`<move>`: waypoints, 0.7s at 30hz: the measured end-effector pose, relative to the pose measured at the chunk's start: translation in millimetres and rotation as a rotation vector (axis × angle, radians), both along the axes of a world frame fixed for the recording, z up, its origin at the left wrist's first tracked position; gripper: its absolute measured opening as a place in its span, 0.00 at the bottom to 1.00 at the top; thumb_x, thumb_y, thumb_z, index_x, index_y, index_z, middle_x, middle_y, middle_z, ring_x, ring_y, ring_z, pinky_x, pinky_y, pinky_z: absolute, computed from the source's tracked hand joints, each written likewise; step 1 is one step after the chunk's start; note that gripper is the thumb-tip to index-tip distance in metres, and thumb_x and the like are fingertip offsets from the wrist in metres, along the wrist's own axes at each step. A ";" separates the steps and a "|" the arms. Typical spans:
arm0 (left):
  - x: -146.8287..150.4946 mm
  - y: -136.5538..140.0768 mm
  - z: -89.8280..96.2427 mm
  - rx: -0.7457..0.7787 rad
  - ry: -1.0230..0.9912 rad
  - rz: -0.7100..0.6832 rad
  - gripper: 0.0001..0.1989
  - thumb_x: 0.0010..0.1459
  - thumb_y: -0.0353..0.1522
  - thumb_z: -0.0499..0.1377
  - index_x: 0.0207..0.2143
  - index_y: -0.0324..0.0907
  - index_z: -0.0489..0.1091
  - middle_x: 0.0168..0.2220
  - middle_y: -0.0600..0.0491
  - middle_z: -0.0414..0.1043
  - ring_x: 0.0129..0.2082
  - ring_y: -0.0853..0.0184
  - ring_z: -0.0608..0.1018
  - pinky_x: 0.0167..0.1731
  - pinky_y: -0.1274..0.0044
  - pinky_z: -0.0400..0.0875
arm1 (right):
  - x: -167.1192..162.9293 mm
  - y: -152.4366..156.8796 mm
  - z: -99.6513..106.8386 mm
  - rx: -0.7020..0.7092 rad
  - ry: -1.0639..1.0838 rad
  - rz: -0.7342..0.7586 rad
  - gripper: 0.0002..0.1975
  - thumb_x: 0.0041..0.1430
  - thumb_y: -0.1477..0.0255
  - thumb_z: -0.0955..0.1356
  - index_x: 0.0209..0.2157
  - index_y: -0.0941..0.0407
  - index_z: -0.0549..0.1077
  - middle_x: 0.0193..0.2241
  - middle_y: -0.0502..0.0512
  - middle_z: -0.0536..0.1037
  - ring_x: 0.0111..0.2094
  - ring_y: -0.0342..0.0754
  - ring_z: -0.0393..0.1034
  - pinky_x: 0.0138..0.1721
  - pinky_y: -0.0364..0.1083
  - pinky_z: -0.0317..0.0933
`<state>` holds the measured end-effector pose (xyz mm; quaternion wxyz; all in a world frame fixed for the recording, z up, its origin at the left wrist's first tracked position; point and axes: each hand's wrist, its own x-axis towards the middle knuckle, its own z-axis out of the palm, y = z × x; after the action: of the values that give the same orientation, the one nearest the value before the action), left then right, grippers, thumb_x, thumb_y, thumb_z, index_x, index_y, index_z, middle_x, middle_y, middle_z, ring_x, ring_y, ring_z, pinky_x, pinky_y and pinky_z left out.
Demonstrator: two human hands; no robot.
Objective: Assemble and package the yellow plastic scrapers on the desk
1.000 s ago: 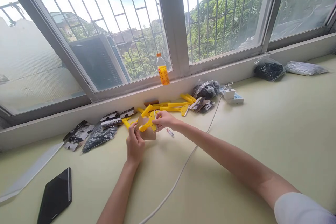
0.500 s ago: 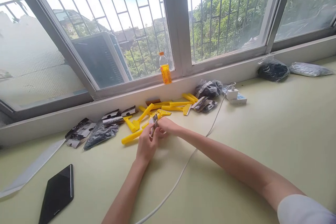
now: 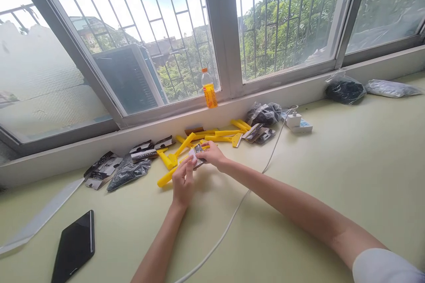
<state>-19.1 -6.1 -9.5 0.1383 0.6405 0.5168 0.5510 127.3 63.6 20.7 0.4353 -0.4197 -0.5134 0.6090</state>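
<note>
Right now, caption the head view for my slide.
Left hand and right hand hold a printed card beside yellow scrapers, with an orange-capped bottle standing behind.

On my feed, the left hand (image 3: 183,182) and right hand (image 3: 212,154) hold a printed card (image 3: 198,150) mid-frame, yellow scrapers (image 3: 185,144) right beside them. I've got a black phone (image 3: 75,244) lower left, orange-capped bottle (image 3: 209,93) above center.

A smooth, pale yellow-green surface (image 3: 282,239) fills the lower frame. On it lie a flat black rectangular device (image 3: 73,245) at lower left, a long white cable (image 3: 229,226) at lower centre, yellow plastic long-handled scrapers (image 3: 227,133) near the centre, and a silvery-white plastic packet (image 3: 393,88) at upper right.
</note>
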 end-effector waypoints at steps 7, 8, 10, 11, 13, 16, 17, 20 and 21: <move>3.2 -3.2 1.3 0.071 -0.024 -0.049 0.20 0.67 0.45 0.54 0.44 0.44 0.82 0.56 0.46 0.76 0.52 0.61 0.80 0.45 0.70 0.82 | 19.5 13.1 12.0 -0.228 0.025 0.243 0.06 0.58 0.76 0.72 0.34 0.60 0.71 0.26 0.53 0.73 0.22 0.39 0.66 0.25 0.38 0.65; 2.9 -3.3 1.3 0.078 -0.033 -0.056 0.20 0.68 0.45 0.54 0.43 0.44 0.82 0.56 0.46 0.76 0.51 0.61 0.80 0.44 0.70 0.82 | 23.0 14.3 14.2 -0.249 0.018 0.311 0.05 0.59 0.77 0.71 0.31 0.61 0.71 0.25 0.55 0.74 0.22 0.40 0.66 0.24 0.39 0.66; 2.3 -4.0 2.1 0.100 -0.025 -0.061 0.20 0.68 0.44 0.54 0.42 0.44 0.82 0.56 0.46 0.76 0.52 0.61 0.79 0.45 0.70 0.82 | 28.7 15.9 19.7 -0.254 0.011 0.389 0.04 0.60 0.78 0.71 0.30 0.63 0.73 0.26 0.58 0.76 0.23 0.43 0.70 0.24 0.40 0.66; 2.4 -4.7 2.9 0.115 -0.015 -0.060 0.19 0.68 0.44 0.53 0.43 0.45 0.82 0.56 0.46 0.75 0.53 0.61 0.78 0.45 0.70 0.82 | 31.2 16.5 23.3 -0.234 0.016 0.388 0.04 0.59 0.79 0.71 0.31 0.64 0.74 0.26 0.60 0.77 0.24 0.44 0.71 0.24 0.40 0.67; 3.5 -6.7 5.3 0.146 0.016 -0.045 0.19 0.68 0.43 0.53 0.46 0.46 0.80 0.57 0.46 0.74 0.55 0.61 0.77 0.44 0.71 0.82 | 36.6 18.3 32.7 -0.168 0.044 0.318 0.03 0.60 0.80 0.71 0.32 0.65 0.75 0.27 0.60 0.78 0.25 0.45 0.73 0.25 0.40 0.68; 5.3 -9.0 7.7 0.147 0.060 0.001 0.18 0.69 0.43 0.52 0.47 0.46 0.79 0.58 0.46 0.72 0.50 0.64 0.77 0.36 0.75 0.81 | 51.0 25.7 49.9 -0.073 0.107 0.114 0.02 0.63 0.80 0.70 0.34 0.65 0.75 0.29 0.59 0.79 0.26 0.44 0.74 0.31 0.41 0.71; 5.4 -8.9 7.7 0.129 0.072 0.017 0.18 0.68 0.43 0.52 0.46 0.46 0.79 0.58 0.47 0.71 0.48 0.65 0.78 0.33 0.76 0.80 | 58.3 29.9 54.9 -0.050 0.123 0.030 0.02 0.64 0.79 0.69 0.35 0.64 0.74 0.30 0.58 0.79 0.27 0.43 0.74 0.32 0.40 0.71; 3.8 -6.5 5.2 0.064 0.098 0.055 0.17 0.68 0.44 0.53 0.43 0.45 0.78 0.57 0.47 0.72 0.46 0.66 0.77 0.30 0.78 0.78 | 86.1 47.3 61.0 0.006 0.129 -0.242 0.03 0.66 0.75 0.70 0.37 0.61 0.73 0.31 0.55 0.79 0.27 0.42 0.74 0.30 0.38 0.68; 2.9 -5.4 4.2 0.048 0.107 0.066 0.17 0.68 0.44 0.53 0.43 0.45 0.78 0.57 0.47 0.72 0.47 0.66 0.77 0.30 0.79 0.78 | 96.2 54.0 59.1 0.014 0.121 -0.334 0.04 0.65 0.75 0.70 0.37 0.61 0.72 0.30 0.54 0.78 0.26 0.41 0.73 0.28 0.38 0.66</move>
<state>-16.1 -11.5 -5.3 0.0769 0.6548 0.5307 0.5326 223.5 117.6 79.8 0.5634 -0.4587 -0.4135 0.5488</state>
